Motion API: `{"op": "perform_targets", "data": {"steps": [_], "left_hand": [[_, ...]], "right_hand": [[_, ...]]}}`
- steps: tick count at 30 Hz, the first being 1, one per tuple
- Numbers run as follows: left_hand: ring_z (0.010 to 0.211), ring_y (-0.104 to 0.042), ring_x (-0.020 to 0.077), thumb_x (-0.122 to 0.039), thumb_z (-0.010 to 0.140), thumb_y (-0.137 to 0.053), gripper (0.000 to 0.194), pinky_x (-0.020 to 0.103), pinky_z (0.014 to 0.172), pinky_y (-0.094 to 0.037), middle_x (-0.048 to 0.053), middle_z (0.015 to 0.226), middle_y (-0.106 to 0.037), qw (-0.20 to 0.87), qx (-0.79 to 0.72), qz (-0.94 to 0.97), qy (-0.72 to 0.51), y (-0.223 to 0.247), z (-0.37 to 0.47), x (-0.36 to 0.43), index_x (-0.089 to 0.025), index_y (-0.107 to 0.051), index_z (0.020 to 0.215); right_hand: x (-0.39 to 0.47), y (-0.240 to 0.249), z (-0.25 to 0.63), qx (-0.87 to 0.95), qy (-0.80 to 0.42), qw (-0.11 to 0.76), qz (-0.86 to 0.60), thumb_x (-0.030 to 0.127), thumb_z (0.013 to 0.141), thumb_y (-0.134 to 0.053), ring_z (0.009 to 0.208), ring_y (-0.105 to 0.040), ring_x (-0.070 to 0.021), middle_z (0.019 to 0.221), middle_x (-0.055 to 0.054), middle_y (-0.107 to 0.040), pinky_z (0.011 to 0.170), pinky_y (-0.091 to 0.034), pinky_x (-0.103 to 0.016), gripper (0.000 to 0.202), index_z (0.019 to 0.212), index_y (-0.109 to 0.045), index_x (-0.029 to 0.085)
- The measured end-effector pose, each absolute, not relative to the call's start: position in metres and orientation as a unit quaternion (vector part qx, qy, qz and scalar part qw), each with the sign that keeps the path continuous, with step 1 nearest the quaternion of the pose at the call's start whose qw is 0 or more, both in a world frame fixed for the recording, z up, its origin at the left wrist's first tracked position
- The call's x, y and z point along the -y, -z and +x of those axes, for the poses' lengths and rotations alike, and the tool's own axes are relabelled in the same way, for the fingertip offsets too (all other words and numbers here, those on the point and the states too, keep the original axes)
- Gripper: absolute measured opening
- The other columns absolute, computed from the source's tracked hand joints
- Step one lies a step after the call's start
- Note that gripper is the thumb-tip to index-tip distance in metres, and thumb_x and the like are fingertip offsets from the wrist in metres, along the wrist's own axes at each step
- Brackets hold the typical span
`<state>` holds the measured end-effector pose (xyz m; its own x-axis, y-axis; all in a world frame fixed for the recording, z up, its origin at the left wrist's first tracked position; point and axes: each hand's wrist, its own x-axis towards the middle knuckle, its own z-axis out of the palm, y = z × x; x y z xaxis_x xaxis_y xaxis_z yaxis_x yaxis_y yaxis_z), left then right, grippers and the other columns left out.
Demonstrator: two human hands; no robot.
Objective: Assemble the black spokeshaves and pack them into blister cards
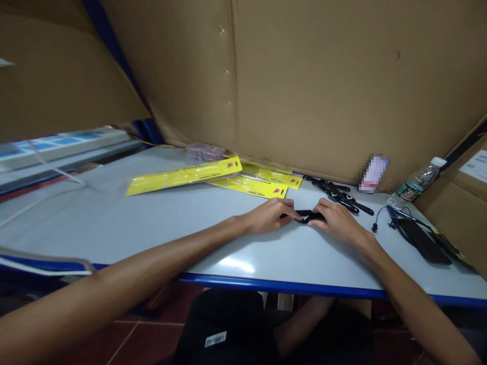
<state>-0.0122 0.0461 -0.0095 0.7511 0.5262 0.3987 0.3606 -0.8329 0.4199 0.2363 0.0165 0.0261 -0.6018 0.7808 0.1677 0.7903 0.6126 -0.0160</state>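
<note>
Toward the near edge of the bench, we hold a slim black piece in both hands. Our left hand pinches its left end, a finger reaching toward the silvery bit at its middle; our right hand is closed round the other end. Just beyond our right hand lie similar black pieces in a loose heap, with yellow packages farther left and a clear bottle to the right.

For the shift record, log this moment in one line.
left hand: holds one end of black part; right hand: holds its other end; other black parts: piled beyond right hand; yellow packages: overlapping, farther left
</note>
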Motion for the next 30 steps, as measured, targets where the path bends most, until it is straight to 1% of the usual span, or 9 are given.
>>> {"op": "perform_targets", "data": {"steps": [10,16,17,19,22,24,27,28,30], "left_hand": [[0.074,-0.061,0.0147,-0.015,0.094,-0.055,0.031,0.028,0.069,-0.046,0.006,0.095,-0.069,0.154,-0.255,0.919,-0.258,0.013,-0.014,-0.049,-0.025,-0.078,0.113],[0.08,-0.065,0.0166,-0.014,0.094,-0.056,0.03,0.029,0.074,-0.048,0.007,0.097,-0.071,0.147,-0.249,0.919,-0.266,0.014,-0.014,-0.049,-0.023,-0.078,0.112],[0.08,-0.065,0.0165,-0.013,0.094,-0.057,0.03,0.029,0.074,-0.049,0.007,0.097,-0.071,0.15,-0.248,0.919,-0.267,0.014,-0.014,-0.049,-0.023,-0.078,0.112],[0.08,-0.065,0.0158,-0.012,0.093,-0.057,0.031,0.027,0.075,-0.049,0.007,0.097,-0.072,0.156,-0.246,0.918,-0.269,0.013,-0.013,-0.048,-0.024,-0.078,0.112],[0.078,-0.065,0.0149,-0.009,0.092,-0.057,0.032,0.026,0.073,-0.049,0.007,0.097,-0.072,0.155,-0.248,0.918,-0.268,0.012,-0.013,-0.048,-0.023,-0.078,0.111],[0.078,-0.064,0.015,-0.009,0.092,-0.058,0.032,0.026,0.072,-0.049,0.007,0.096,-0.072,0.152,-0.246,0.919,-0.268,0.012,-0.013,-0.048,-0.023,-0.078,0.112],[0.077,-0.065,0.015,-0.009,0.092,-0.057,0.032,0.027,0.072,-0.049,0.007,0.096,-0.072,0.151,-0.243,0.919,-0.271,0.013,-0.013,-0.048,-0.022,-0.078,0.112],[0.077,-0.065,0.0148,-0.009,0.092,-0.057,0.031,0.027,0.072,-0.049,0.007,0.096,-0.072,0.152,-0.242,0.919,-0.273,0.013,-0.013,-0.048,-0.022,-0.078,0.111],[0.076,-0.064,0.0146,-0.01,0.092,-0.057,0.031,0.027,0.072,-0.049,0.007,0.096,-0.073,0.155,-0.241,0.917,-0.277,0.013,-0.013,-0.048,-0.022,-0.078,0.111]], "right_hand": [[-0.015,-0.025,0.237,0.892,0.031,0.08,-0.444,0.037,0.094,-0.066,0.081,-0.064,-0.0227,0.108,-0.011,-0.067,0.07,-0.045,-0.036,0.026,0.107,-0.071,0.015],[-0.013,-0.023,0.235,0.889,-0.011,0.18,-0.42,0.027,0.094,-0.064,0.078,-0.061,-0.0173,0.11,-0.009,-0.066,0.073,-0.045,-0.032,0.025,0.117,-0.069,0.018],[-0.012,-0.022,0.233,0.889,-0.026,0.196,-0.412,0.025,0.095,-0.062,0.077,-0.061,-0.0165,0.106,-0.008,-0.067,0.072,-0.044,-0.031,0.022,0.114,-0.071,0.019],[-0.011,-0.022,0.228,0.885,-0.074,0.22,-0.403,0.024,0.095,-0.06,0.073,-0.058,-0.0148,0.092,-0.006,-0.067,0.068,-0.041,-0.029,0.016,0.094,-0.075,0.018],[-0.011,-0.021,0.222,0.857,-0.18,0.243,-0.418,0.03,0.096,-0.058,0.056,-0.048,-0.0116,0.064,0.0,-0.059,0.058,-0.034,-0.027,0.036,0.064,-0.069,0.017],[-0.012,-0.021,0.221,0.833,-0.195,0.272,-0.44,0.032,0.096,-0.056,0.052,-0.044,-0.0115,0.056,0.003,-0.055,0.056,-0.031,-0.027,0.035,0.067,-0.069,0.017],[-0.013,-0.02,0.222,0.834,-0.145,0.297,-0.442,0.032,0.096,-0.054,0.056,-0.047,-0.0127,0.064,0.001,-0.063,0.059,-0.032,-0.027,0.03,0.078,-0.073,0.018],[-0.013,-0.02,0.222,0.839,-0.148,0.288,-0.437,0.034,0.096,-0.053,0.056,-0.048,-0.0126,0.064,0.0,-0.064,0.06,-0.033,-0.028,0.034,0.074,-0.073,0.018],[-0.013,-0.021,0.223,0.832,-0.19,0.268,-0.446,0.041,0.098,-0.05,0.05,-0.045,-0.0121,0.053,0.0,-0.058,0.057,-0.032,-0.028,0.051,0.055,-0.064,0.018]]}}
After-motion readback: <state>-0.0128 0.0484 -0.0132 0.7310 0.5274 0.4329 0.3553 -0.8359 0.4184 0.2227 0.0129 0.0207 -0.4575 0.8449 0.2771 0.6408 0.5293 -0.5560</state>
